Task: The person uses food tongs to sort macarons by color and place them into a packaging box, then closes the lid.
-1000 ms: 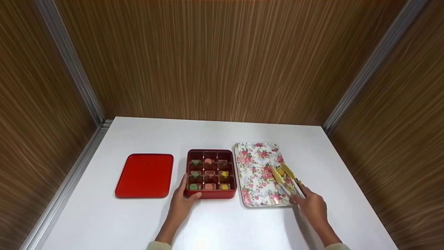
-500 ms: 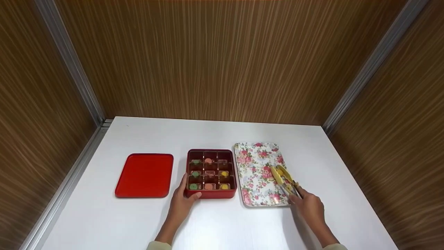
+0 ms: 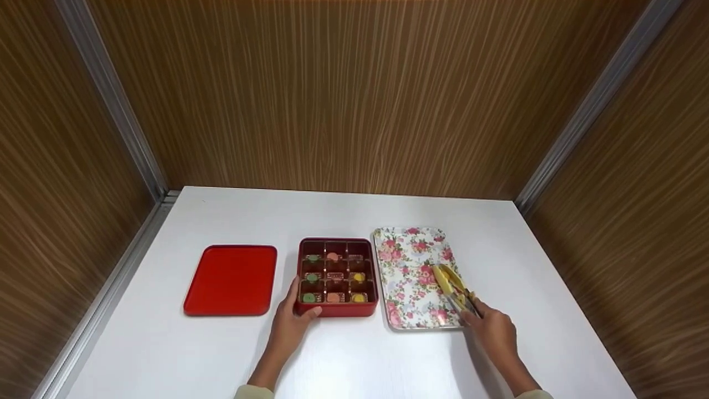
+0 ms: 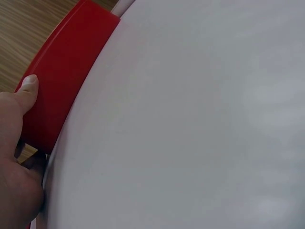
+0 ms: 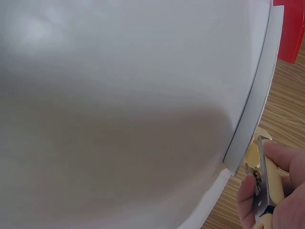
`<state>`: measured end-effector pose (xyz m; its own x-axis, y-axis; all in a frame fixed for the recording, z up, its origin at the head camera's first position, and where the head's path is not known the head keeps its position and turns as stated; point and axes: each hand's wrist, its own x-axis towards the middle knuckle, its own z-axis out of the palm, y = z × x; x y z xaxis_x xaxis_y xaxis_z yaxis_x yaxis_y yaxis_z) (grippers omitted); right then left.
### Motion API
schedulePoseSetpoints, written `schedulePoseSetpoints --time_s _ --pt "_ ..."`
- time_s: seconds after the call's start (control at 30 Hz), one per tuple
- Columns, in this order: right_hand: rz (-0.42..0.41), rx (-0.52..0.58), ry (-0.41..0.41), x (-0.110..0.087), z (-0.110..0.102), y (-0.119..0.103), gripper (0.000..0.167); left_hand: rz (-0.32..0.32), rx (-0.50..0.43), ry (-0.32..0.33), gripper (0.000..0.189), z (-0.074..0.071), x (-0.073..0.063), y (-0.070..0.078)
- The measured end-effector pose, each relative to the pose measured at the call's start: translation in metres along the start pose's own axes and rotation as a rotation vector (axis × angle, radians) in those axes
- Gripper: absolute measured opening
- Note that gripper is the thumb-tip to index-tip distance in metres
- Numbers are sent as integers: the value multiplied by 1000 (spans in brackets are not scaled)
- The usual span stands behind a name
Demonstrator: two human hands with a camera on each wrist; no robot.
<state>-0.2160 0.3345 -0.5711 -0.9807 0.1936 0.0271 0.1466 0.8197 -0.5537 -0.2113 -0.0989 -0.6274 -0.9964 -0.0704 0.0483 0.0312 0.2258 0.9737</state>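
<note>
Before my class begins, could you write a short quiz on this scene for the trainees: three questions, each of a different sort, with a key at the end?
1. Multiple choice: What is the right hand holding over the floral tray?
A) a spoon
B) a pair of tongs
C) a knife

2. True or false: The left hand holds the divided box at its near left corner.

3. Fill in the blank: The box's nearest row holds, from left to right, a green piece, a ____ piece and a yellow piece.

Key:
1. B
2. True
3. Pink
</note>
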Motion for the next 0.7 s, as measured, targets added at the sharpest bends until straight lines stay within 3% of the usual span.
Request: schedulePoseSetpoints --time_s 0.47,0.7 --pt "-11 5 13 -2 -2 -4 55 -5 9 4 98 0 1 0" --pt "-78 6 51 -1 -3 -14 52 10 12 1 98 -1 2 -1"
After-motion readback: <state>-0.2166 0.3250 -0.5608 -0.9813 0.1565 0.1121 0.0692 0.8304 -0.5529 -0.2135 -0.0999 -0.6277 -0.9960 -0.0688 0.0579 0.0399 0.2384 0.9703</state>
